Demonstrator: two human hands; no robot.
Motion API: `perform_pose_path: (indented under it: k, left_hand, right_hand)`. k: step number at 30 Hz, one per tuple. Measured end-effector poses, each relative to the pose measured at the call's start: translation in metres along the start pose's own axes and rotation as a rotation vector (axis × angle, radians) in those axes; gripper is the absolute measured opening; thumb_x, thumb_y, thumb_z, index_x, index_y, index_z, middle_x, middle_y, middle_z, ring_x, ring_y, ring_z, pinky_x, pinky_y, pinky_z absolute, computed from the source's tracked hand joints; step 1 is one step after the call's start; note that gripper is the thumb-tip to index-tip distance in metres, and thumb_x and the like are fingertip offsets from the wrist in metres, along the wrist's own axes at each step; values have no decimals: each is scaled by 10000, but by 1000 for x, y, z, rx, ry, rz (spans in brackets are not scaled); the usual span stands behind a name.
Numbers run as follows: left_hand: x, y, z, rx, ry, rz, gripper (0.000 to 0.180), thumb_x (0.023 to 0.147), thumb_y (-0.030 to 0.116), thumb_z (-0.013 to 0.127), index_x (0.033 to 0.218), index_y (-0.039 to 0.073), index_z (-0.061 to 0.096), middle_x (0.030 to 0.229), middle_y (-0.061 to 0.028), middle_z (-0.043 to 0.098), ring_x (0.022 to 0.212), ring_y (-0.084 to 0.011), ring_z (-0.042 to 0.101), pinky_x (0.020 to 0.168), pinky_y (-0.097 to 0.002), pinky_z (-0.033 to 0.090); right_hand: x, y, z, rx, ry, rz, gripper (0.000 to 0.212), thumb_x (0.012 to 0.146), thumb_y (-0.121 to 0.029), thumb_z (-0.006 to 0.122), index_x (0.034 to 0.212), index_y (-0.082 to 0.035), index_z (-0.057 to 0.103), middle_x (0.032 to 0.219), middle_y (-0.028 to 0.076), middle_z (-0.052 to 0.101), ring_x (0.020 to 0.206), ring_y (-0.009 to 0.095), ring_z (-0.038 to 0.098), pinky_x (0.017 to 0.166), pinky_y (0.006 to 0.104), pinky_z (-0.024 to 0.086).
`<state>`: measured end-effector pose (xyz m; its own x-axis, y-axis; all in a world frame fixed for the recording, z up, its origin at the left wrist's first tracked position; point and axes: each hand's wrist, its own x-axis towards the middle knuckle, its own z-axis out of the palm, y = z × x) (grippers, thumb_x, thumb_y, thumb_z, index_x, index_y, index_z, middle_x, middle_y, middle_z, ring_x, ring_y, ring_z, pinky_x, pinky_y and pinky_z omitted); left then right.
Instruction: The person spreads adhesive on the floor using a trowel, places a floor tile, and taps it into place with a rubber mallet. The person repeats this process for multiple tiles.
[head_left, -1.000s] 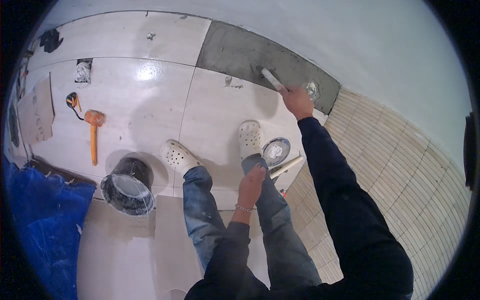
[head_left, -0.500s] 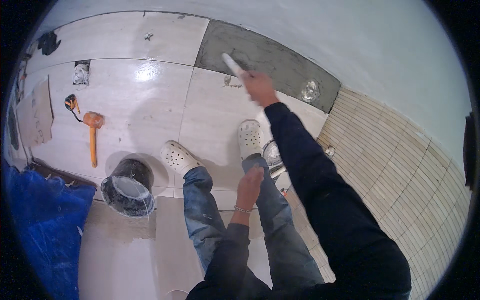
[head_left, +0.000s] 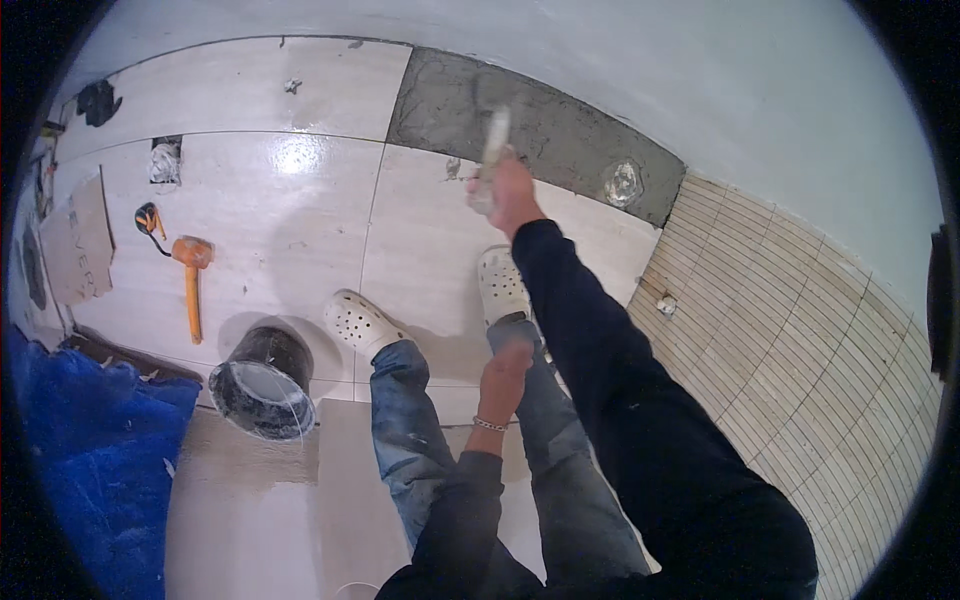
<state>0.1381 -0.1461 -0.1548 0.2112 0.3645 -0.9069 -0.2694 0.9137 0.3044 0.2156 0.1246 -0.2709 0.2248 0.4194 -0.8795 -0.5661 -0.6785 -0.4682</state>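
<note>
My right hand (head_left: 508, 193) is closed around a pale, narrow hand tool (head_left: 497, 135), blurred by motion so that its kind is unclear. The tool's far end is over a grey mortar patch (head_left: 560, 125) along the wall; contact cannot be made out. A round, plastic-wrapped fitting (head_left: 622, 183) sits at the patch's right end. My left hand (head_left: 506, 378), with a bracelet at the wrist, lies against my right knee. Its fingers are curled in, with nothing visible in them. Large cream tiles (head_left: 420, 230) border the mortar on its near and left sides.
A black bucket (head_left: 272, 350) with whitish contents stands left of my feet. Farther left lie an orange mallet (head_left: 193, 285), a tape measure (head_left: 148, 219) and cardboard (head_left: 78, 243). Blue sheeting (head_left: 95, 470) covers the lower left. Narrow tiles (head_left: 770, 310) cover the right floor, beside the white wall (head_left: 760, 130).
The tool has swung from a leftward slant to nearly upright, its tip moving right. My right hand has shifted slightly left and nearer. My left hand has stayed at the knee.
</note>
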Motion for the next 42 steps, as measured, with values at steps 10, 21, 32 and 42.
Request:
perform_pose_path:
  k: [10,21,32,42]
  left_hand:
    - [21,-44,-4,186,-29,248,329,923,152,664,1235,49,636,989,-72,710,784,-171,661,641,-300,520]
    - [-6,14,17,7,-22,-123,551,955,370,669,1376,27,575,1013,-15,692,857,-76,631,640,-203,449]
    - [3,6,18,105,-18,-223,572,964,335,663,1393,-19,531,1026,3,667,863,-68,610,671,-200,459]
    - [-2,12,25,82,-3,-254,617,965,355,670,1414,-33,499,1066,-6,667,880,-72,600,698,-200,459]
  right_hand:
    - [1,-89,-44,-1611,59,-544,507,968,-524,498,1060,-76,717,879,195,716,889,354,705,765,460,541]
    - [16,-90,-254,-899,78,-371,397,1032,-407,454,1103,-34,571,797,77,632,685,198,652,549,381,529]
    - [-22,-89,-204,-1561,276,-466,446,941,-496,506,967,-117,739,971,186,719,915,415,679,805,525,536]
    - [15,-154,-357,-2045,27,-726,474,900,-415,624,1139,-5,615,859,187,644,781,385,662,714,517,520]
